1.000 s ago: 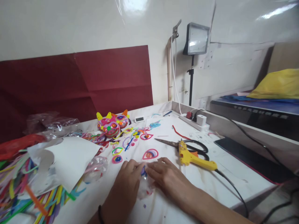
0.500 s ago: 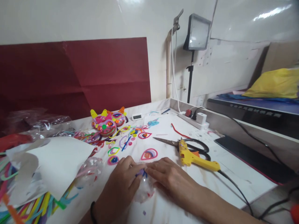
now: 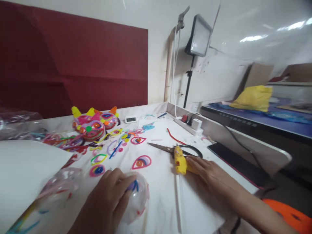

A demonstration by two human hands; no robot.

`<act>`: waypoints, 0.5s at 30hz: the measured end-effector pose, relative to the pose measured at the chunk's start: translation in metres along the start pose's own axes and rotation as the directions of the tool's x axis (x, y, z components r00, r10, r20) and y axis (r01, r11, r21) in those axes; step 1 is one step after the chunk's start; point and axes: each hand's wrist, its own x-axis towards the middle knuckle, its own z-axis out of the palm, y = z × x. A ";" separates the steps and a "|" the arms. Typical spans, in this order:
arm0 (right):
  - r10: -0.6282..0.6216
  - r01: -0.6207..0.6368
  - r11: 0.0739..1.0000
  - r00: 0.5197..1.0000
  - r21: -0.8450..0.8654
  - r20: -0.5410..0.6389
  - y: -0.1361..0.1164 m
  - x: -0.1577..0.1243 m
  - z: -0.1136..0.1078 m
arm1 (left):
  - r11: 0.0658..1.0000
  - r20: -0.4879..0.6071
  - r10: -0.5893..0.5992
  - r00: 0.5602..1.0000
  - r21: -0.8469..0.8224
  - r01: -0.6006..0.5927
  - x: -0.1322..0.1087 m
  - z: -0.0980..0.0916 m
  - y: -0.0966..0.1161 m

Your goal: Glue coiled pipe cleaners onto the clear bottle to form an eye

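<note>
My left hand [image 3: 109,195] grips the rim of a clear plastic ball piece [image 3: 136,201] that has blue and red bits on it. To the right, my right hand [image 3: 202,169] is closed round the handle of a yellow glue gun [image 3: 180,161]. A white stick reaches from the glue gun's near end toward the front edge. Black-handled scissors [image 3: 162,148] lie just behind the glue gun. A pink eye shape with an orange centre [image 3: 141,162] rests on the white table behind the ball piece, and a pink and blue disc [image 3: 97,170] is left of it.
Decorated cat-like pieces [image 3: 92,128] stand at the back left near a small digital clock [image 3: 131,119]. White paper [image 3: 29,178] and another clear piece [image 3: 64,182] lie left. A power strip [image 3: 188,126] and a black slab [image 3: 234,162] are right.
My right hand has left the clear piece and moved right onto the glue gun, which has turned. My left hand still holds the piece. The view has shifted right.
</note>
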 end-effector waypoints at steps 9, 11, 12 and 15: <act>0.147 -0.141 0.981 0.988 0.135 -0.039 -0.015 0.011 -0.005 | 1.000 -0.017 0.013 1.000 0.019 -0.012 -0.002 0.002 -0.005; 0.160 -0.138 0.970 0.982 0.198 -0.101 -0.013 0.007 -0.012 | 1.000 0.011 0.010 1.000 0.024 -0.010 -0.001 -0.001 -0.002; 0.162 -0.126 0.964 0.977 0.235 -0.137 -0.012 0.003 -0.017 | 1.000 0.035 0.010 0.999 0.023 -0.011 0.000 -0.002 -0.001; 0.230 -0.120 0.882 0.954 0.456 -0.193 -0.014 -0.012 -0.030 | 1.000 0.047 -0.007 0.999 0.016 0.006 0.000 -0.003 0.003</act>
